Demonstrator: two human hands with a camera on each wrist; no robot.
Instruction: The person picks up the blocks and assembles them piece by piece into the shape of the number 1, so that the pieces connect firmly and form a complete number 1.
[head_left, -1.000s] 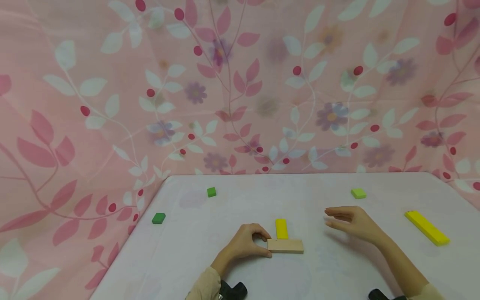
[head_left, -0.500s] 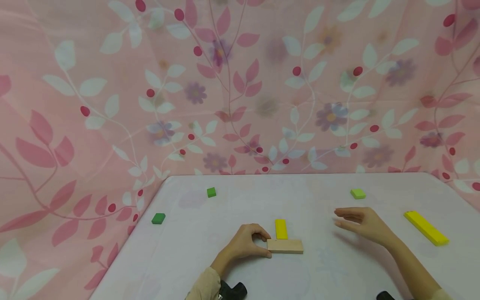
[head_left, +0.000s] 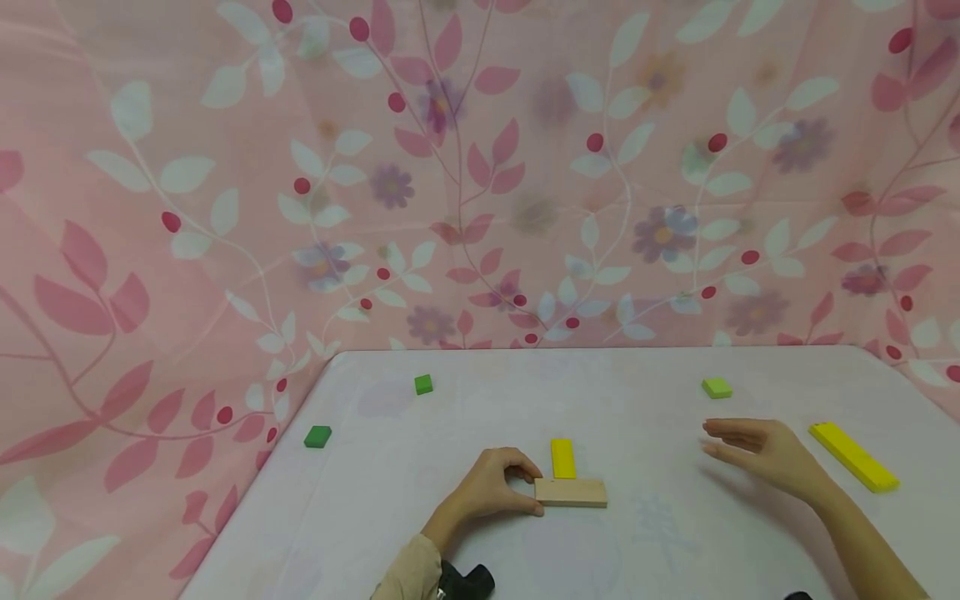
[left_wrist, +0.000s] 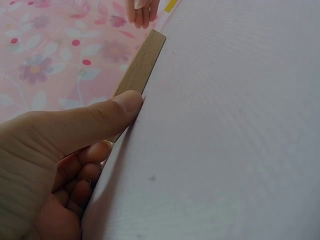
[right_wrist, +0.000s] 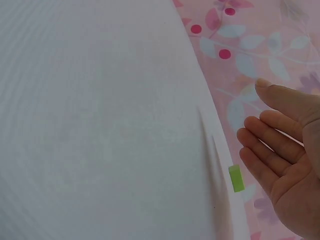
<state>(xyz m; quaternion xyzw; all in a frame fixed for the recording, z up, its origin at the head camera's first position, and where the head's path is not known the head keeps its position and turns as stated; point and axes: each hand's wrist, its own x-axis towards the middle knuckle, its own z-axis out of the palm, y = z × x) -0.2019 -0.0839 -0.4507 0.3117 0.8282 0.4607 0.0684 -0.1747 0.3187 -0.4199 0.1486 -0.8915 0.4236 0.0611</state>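
With thumb and fingers, my left hand pinches the left end of a plain wooden block lying on the table. In the left wrist view the thumb presses along the side of that wooden block. A short yellow block lies just behind it, pointing away from me and seeming to meet its far edge. Off to the right, my right hand hovers over the table with relaxed fingers and holds nothing. In the right wrist view the right hand shows its bare palm and spread thumb.
A long yellow block lies at the right. A light green block sits behind the right hand. Two green pieces, a small cube and a dark green block, lie at the left. A floral curtain hangs behind the white table.
My right hand has moved to the right, away from the wooden block and toward the long yellow block. The left hand and the blocks have stayed put.
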